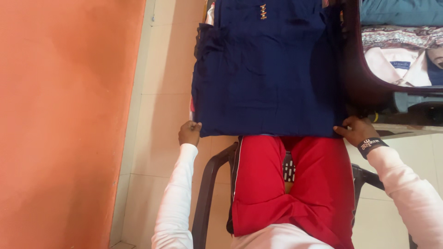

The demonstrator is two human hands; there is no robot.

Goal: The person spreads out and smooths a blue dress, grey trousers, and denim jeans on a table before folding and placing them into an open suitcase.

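Orange wall: painted plaster, matte and slightly uneven, fills the whole left part of the view and goes down to the floor.
Floor: pale cream tiles with thin joints, a narrow strip between the wall and the cloth, also visible at the lower right.
Navy garment: dark blue cloth, folded to a broad rectangle, lies flat in the upper middle of the view, ahead of the knees; its near edge is straight and stretched between the two hands. Small gold ornaments sit near its far end.
Red trousers: on the person's own legs, directly under the near edge of the garment.
Chair: dark plastic, the person sits on it; one armrest shows at each side of the legs.
Open case: dark maroon rim at the right, just beside the garment; inside lie folded clothes, a pale shirt and a teal piece among them.
Sleeves: white, long, on both arms.
Left hand: fingers closed, pinching the near left corner of the garment.
Right hand: fingers curled, holding the near right corner.
Wristband: black with light print, on the right wrist.
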